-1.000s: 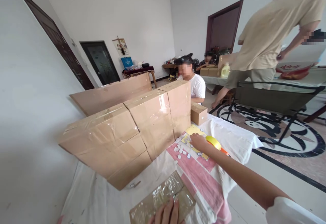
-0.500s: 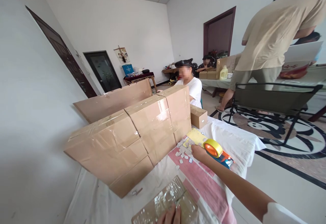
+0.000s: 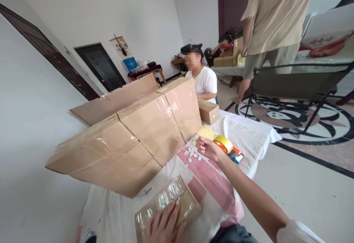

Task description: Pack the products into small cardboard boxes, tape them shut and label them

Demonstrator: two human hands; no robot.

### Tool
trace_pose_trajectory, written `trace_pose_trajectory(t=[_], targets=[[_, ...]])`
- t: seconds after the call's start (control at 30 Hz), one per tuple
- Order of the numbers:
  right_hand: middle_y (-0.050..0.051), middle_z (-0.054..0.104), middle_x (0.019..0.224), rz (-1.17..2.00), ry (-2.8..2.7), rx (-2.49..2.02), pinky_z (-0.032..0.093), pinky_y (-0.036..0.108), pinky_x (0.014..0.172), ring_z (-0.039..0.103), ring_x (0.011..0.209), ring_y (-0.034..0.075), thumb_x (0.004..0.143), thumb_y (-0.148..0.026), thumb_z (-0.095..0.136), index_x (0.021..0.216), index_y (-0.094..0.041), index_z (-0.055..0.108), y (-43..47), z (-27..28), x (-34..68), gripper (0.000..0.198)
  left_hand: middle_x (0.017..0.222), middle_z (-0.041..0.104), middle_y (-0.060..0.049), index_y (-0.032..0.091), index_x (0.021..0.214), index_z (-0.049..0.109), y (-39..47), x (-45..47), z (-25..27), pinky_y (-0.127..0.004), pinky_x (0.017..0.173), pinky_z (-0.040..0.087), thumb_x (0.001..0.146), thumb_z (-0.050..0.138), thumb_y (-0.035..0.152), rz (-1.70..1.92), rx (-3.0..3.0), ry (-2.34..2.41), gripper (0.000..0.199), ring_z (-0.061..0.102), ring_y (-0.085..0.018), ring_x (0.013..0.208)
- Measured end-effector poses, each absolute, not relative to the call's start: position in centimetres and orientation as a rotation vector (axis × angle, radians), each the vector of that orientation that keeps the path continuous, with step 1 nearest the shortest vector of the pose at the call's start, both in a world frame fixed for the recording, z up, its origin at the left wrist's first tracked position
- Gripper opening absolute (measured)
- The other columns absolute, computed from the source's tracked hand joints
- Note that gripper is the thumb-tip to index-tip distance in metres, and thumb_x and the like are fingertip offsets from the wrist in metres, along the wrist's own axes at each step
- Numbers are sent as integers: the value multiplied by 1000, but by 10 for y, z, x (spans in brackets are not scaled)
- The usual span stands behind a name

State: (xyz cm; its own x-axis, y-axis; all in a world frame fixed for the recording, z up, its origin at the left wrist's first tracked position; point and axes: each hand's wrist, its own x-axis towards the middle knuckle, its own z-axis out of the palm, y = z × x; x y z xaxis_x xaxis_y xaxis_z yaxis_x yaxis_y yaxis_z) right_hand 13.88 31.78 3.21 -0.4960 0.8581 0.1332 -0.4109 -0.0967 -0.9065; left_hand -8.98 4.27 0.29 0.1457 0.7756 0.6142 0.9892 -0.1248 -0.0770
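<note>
My left hand (image 3: pixel 165 222) lies flat, fingers stretched, on a small cardboard box (image 3: pixel 190 202) with shiny clear tape across its top. My right hand (image 3: pixel 208 149) hovers over the table with its fingers curled and pinched together; whether a small piece is between the fingertips cannot be made out. Just below it, several small pale pieces (image 3: pixel 190 156) are scattered on the pink part of the cloth. Right beside that hand sits a tape dispenser (image 3: pixel 238 157) carrying a roll of yellow tape (image 3: pixel 223 143). A yellow sheet (image 3: pixel 206 131) lies behind the hand.
Large taped cardboard boxes (image 3: pixel 149 128) line the table's left side. A long narrow box (image 3: pixel 209 111) stands at the far end, near a seated person in a white shirt (image 3: pixel 206 82). On the right are a folding chair (image 3: pixel 294 82) and a standing person (image 3: pixel 276 25).
My right hand has turned, now showing its curled fingers, and lifted slightly from the small pieces. More of my left hand shows on the box. The view has shifted, and the standing person's arm has lowered.
</note>
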Motion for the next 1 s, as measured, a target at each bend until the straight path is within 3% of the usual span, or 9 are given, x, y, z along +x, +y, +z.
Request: trace_pose_trajectory(t=[0.17,0.3,0.43,0.6,0.83,1.0], targets=[[-5,23,72,2005,-827,-265,25,23,49,12,57,14,93,-44,55,80,-25,36,296,36,143,31,121,76,2,32,128,65,38,-88,22,-33,87,42,90,66,31,-434,-2065,-1696,38,68,-17,98],[-6,25,71,2142,-650,-71,22,22,48,13,55,12,89,-41,65,79,-24,39,284,35,151,32,120,76,1,31,133,62,38,-85,30,-31,87,43,87,70,33,-352,-2121,-1656,46,68,-17,97],[-6,38,70,2064,-1028,-161,27,22,53,28,55,10,89,-42,69,86,-23,49,279,11,155,28,118,77,0,27,131,64,39,-81,35,-30,84,43,85,73,30,-333,-2124,-1671,47,67,-16,94],[0,59,86,1853,-1836,-239,41,27,78,54,82,14,99,-28,55,90,-19,59,260,-30,140,13,119,76,-1,26,127,64,39,-77,37,-31,83,43,85,74,29,-297,-2128,-1731,43,66,-17,94],[1,59,87,1823,-1974,-147,42,28,79,54,84,16,98,-19,46,88,-18,56,240,-58,113,15,118,76,-3,24,127,65,39,-77,35,-33,84,43,85,75,31,-329,-2135,-1711,44,64,-20,93],[0,57,88,1868,-1950,-129,42,28,79,53,84,16,99,-26,50,89,-20,54,239,-62,113,13,117,76,-3,23,126,65,39,-76,37,-35,85,43,86,74,32,-324,-2131,-1717,42,63,-21,95]])
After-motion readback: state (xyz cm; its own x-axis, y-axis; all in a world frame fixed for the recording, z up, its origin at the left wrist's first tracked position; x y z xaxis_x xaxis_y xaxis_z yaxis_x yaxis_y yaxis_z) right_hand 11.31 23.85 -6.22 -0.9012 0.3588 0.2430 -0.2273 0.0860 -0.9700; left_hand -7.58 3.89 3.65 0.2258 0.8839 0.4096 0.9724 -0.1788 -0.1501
